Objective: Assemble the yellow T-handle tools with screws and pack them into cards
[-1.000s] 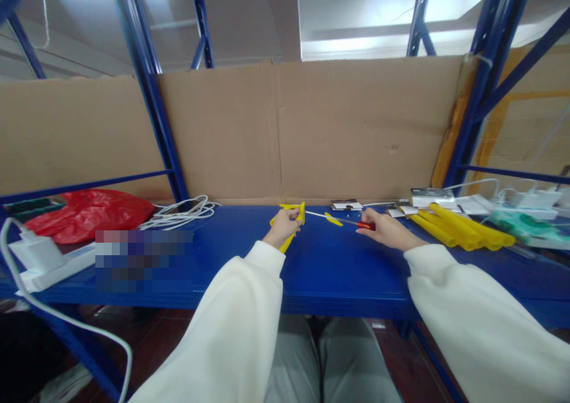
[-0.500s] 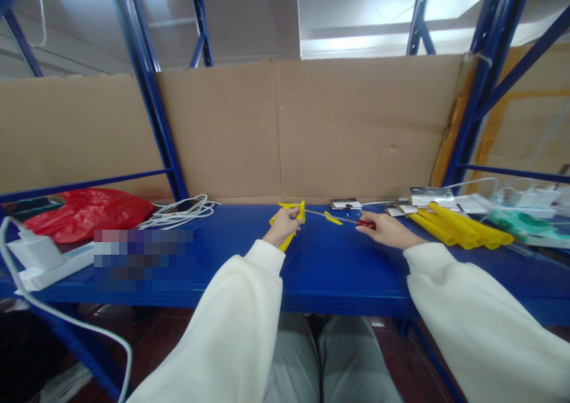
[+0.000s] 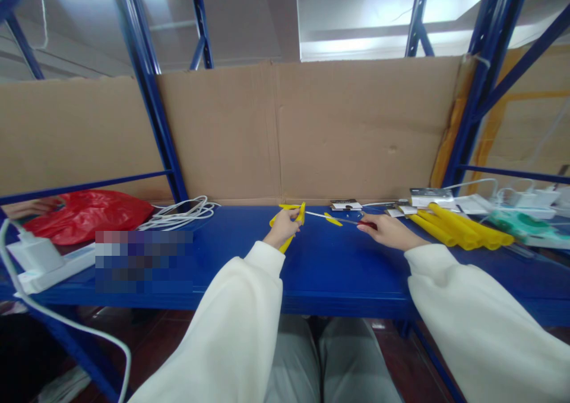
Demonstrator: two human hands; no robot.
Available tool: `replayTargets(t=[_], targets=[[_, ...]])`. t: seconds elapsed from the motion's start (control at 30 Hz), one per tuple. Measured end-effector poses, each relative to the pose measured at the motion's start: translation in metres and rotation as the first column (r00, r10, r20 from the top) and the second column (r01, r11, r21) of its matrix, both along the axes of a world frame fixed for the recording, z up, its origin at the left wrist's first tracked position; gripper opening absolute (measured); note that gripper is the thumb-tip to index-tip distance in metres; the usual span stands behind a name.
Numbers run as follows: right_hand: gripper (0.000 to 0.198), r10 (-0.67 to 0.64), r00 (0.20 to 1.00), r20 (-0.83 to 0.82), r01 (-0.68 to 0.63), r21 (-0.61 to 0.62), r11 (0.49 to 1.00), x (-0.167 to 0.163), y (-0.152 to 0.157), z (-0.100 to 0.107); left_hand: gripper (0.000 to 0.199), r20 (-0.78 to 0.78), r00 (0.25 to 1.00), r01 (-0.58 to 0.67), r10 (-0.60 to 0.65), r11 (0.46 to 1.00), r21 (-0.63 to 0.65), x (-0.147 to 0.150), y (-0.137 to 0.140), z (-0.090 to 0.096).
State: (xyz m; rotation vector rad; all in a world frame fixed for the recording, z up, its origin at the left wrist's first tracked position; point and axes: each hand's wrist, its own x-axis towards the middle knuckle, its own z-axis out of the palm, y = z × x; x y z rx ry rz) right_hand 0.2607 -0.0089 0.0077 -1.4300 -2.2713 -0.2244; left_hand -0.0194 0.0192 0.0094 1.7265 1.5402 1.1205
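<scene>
My left hand [image 3: 283,227] is closed around a yellow plastic piece [image 3: 289,244] with several arms jutting out. In my right hand [image 3: 382,227], the fingers wrap the red handle of a screwdriver [image 3: 332,217]. Its long thin metal shaft points left, its tip at the upper part of the yellow piece beside my left fingers; whether it touches a screw is too small to tell. A small flat yellow piece [image 3: 333,221] lies on the blue table [image 3: 342,266] just behind the shaft.
Several yellow tubes [image 3: 463,228] and white cards [image 3: 431,196] lie to the right. On the left are a red plastic bag [image 3: 89,216], coiled white cable [image 3: 184,212] and a power strip [image 3: 57,267]. Another person's hand [image 3: 38,206] is beside the bag. Cardboard [image 3: 356,130] stands behind.
Another person's hand has come into view at the far left by the red bag. My hands hold nearly the same place; the screwdriver has shifted only slightly.
</scene>
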Motion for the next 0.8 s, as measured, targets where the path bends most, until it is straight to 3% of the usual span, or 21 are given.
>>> replayTargets(t=[0.27, 0.4, 0.53, 0.63, 0.8], targets=[[0.013, -0.009, 1.0, -0.008, 0.009, 0.028, 1.0, 0.0033, 0.0035, -0.0035, 0.048, 0.019, 0.999, 0.043, -0.044, 0.998, 0.039, -0.0029, 0.0052, -0.0043], [0.02, -0.019, 1.0, 0.007, 0.019, -0.023, 1.0, 0.0008, -0.0004, -0.0008, 0.048, 0.017, 0.999, 0.043, -0.044, 0.999, 0.03, -0.0037, 0.0068, -0.0056], [0.021, 0.05, 0.997, -0.052, -0.053, -0.059, 0.997, 0.0002, 0.0015, -0.0023, 0.047, 0.016, 0.999, 0.038, -0.038, 0.999, 0.018, -0.0034, 0.0069, -0.0054], [0.014, 0.066, 0.994, -0.09, -0.068, -0.016, 0.998, 0.0027, 0.0059, -0.0063, 0.047, 0.02, 0.999, 0.028, -0.028, 1.0, 0.013, -0.003, 0.0063, -0.0049], [0.014, -0.019, 1.0, -0.021, 0.021, 0.062, 0.998, 0.0027, 0.0046, -0.0057, 0.046, 0.024, 0.999, 0.032, -0.032, 1.0, 0.0, -0.0028, 0.0048, -0.004]])
